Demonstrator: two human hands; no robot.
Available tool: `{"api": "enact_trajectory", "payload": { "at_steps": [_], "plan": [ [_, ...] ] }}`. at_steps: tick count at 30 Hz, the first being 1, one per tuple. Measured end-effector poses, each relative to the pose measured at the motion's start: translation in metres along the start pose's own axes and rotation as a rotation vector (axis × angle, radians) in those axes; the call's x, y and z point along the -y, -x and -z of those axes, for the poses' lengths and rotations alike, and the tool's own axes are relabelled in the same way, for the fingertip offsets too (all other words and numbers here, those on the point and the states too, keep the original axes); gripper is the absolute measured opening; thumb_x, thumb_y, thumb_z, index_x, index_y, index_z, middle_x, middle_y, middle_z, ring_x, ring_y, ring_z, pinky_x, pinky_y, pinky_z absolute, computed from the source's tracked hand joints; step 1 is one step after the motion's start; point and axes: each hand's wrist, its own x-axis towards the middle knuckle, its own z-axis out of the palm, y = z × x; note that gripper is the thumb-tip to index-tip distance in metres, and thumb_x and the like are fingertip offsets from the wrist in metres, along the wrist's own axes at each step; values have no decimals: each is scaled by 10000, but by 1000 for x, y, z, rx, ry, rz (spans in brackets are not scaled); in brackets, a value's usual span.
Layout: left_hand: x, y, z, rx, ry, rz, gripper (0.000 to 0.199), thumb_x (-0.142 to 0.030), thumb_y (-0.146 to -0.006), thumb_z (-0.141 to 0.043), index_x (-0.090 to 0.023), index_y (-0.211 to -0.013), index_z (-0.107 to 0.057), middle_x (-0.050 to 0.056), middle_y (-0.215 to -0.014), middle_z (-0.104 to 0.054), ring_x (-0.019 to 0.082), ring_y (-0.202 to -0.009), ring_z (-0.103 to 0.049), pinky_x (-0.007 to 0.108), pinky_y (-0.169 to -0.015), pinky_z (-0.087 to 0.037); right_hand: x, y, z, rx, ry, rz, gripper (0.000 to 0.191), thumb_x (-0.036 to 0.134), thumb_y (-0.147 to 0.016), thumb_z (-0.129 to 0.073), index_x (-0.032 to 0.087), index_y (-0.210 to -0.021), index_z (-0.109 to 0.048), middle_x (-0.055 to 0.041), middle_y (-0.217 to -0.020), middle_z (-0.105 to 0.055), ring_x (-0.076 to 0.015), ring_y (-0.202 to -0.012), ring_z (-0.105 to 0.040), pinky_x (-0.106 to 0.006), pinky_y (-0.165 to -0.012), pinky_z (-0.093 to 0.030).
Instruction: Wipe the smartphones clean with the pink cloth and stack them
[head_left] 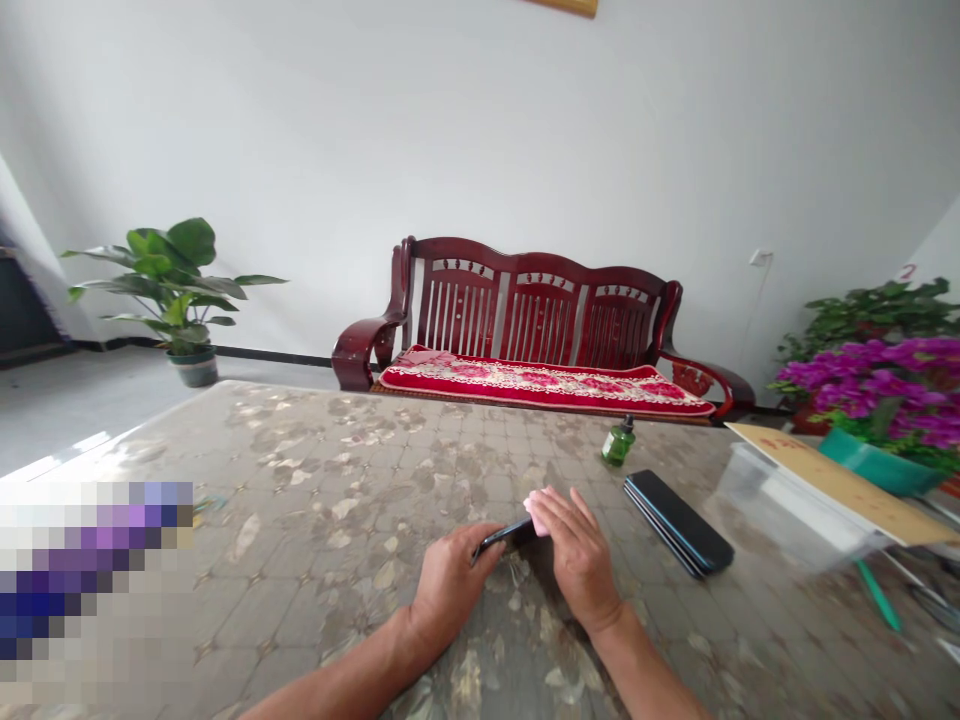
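I am sitting at a big table [300, 525] with a shiny leaf and flower pattern, and I am holding both hands out in front of me, just over it. My left hand [454, 575] is pinching one end of a thin, dark, flat thing [512, 532] between the thumb and fingers, and the thing is sloping up toward my other hand. My right hand [583, 562] is holding a small pink cloth [536, 512] at the far end of the flat thing. Its fingers are reaching out nearly straight over the cloth, and one finger is sticking up apart from the others. Its thumb is hiding, so I cannot tell if I am pinching the cloth. To the right of my right hand, a long dark wallet [679, 522] is lying on the table. A little green bottle [618, 443] with a black top is standing just past it. More to the right, a tan board [840, 480] is resting on a clear box [780, 505], near a teal pot [881, 465] with purple flowers [885, 385]. A green stick [879, 597] is lying near the box. Past the table, a red mat [555, 382] is covering the seat of a dark red wooden bench [540, 310], and a leafy plant [180, 280] is standing on the left.
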Motion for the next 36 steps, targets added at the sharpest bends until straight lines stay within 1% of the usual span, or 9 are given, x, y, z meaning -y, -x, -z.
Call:
{"api": "enact_trajectory", "payload": {
  "at_steps": [2,4,7,9,15,17,25,32,36],
  "plan": [
    [0,1,0,-6,0,-16,221,-259,-890,-552,-287,-1020,-729,-33,-964,-760,162,-861,-707,228,-807,-527,2,-1,-1,-22,-5,-23,355,100,-976,-442,229,-1269,-595,-54,-1196,-687,-196,-1206,-581,-486,-1127,-366],
    [0,1,0,-19,-6,-28,223,-248,-883,-561,-291,-1026,-727,-32,-971,-759,162,-871,-707,229,-819,-525,7,-2,-2,-26,-28,-1,386,77,-973,-421,232,-1286,-584,-51,-1198,-687,-187,-1207,-580,-471,-1123,-377],
    [-1,3,0,-24,-4,-39,235,-228,-880,-570,-296,-1047,-721,-32,-1006,-754,166,-915,-702,231,-843,-514,18,-5,-2,44,-85,105,438,51,-964,-407,224,-1348,-530,-47,-1253,-659,-176,-1247,-545,-444,-1129,-377],
    [-1,3,0,-18,-3,-28,239,-224,-882,-571,-291,-1057,-718,-29,-1018,-752,171,-929,-699,234,-848,-509,19,-6,-2,78,-99,140,448,51,-963,-406,220,-1363,-514,-46,-1265,-652,-175,-1257,-535,-442,-1133,-374],
    [1,1,-1,13,-16,42,214,-269,-898,-560,-281,-1037,-722,-27,-964,-757,172,-875,-698,226,-810,-509,-4,-2,-5,-17,-14,12,379,65,-964,-422,221,-1256,-606,-52,-1205,-683,-186,-1189,-593,-459,-1118,-389],
    [2,2,-1,7,-15,45,207,-272,-896,-564,-280,-1029,-723,-27,-962,-757,171,-870,-697,222,-807,-508,-6,0,-6,-23,-14,-1,384,67,-963,-420,226,-1260,-604,-53,-1207,-682,-191,-1187,-595,-466,-1111,-397],
    [6,8,-3,-42,25,20,229,-225,-875,-594,-299,-1051,-721,-34,-987,-754,164,-884,-698,223,-820,-510,23,-10,-6,12,-97,134,405,91,-979,-398,216,-1337,-541,-45,-1231,-671,-183,-1218,-570,-428,-1099,-431],
    [10,13,-3,-44,26,-14,217,-220,-884,-608,-302,-1056,-713,-37,-932,-751,152,-838,-696,203,-780,-511,18,-4,-14,16,-139,171,409,112,-970,-440,206,-1359,-523,-56,-1223,-675,-209,-1223,-567,-444,-1107,-419],
    [13,16,-5,-34,16,-42,182,-233,-890,-611,-288,-1029,-717,-30,-896,-746,151,-809,-694,199,-764,-513,18,3,-15,56,-149,249,423,116,-969,-409,165,-1379,-501,-78,-1282,-636,-229,-1262,-528,-457,-1126,-386]
  ]
}}
